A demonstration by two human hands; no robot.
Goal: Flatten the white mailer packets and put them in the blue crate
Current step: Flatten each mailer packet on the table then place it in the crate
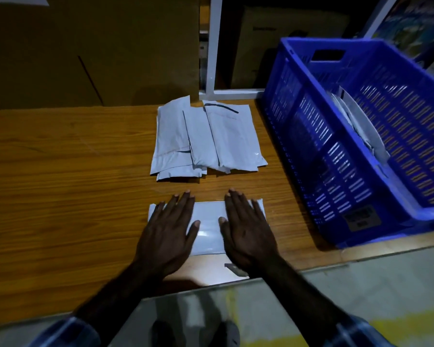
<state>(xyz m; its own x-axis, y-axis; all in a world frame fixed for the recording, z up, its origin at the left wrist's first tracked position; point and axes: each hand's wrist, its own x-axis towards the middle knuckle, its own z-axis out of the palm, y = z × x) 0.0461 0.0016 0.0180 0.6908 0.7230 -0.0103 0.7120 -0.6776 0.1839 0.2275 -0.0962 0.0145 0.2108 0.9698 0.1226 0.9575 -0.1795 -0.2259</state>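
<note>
Both hands flat, fingers straight: left hand (169,227) and right hand (248,227) press mailer (209,225), mostly covered. Pile (206,139) behind; crate (361,136) contents dim, partly hidden.

Wooden table (60,171), cardboard box (85,46) behind, white frame (212,46)

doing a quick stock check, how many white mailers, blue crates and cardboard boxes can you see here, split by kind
white mailer under the left hand and right hand: 1
white mailers in the pile: at least 4, overlapping
white mailers in the crate: at least 1
blue crate: 1
cardboard box: 1
Total: at least 8
</note>
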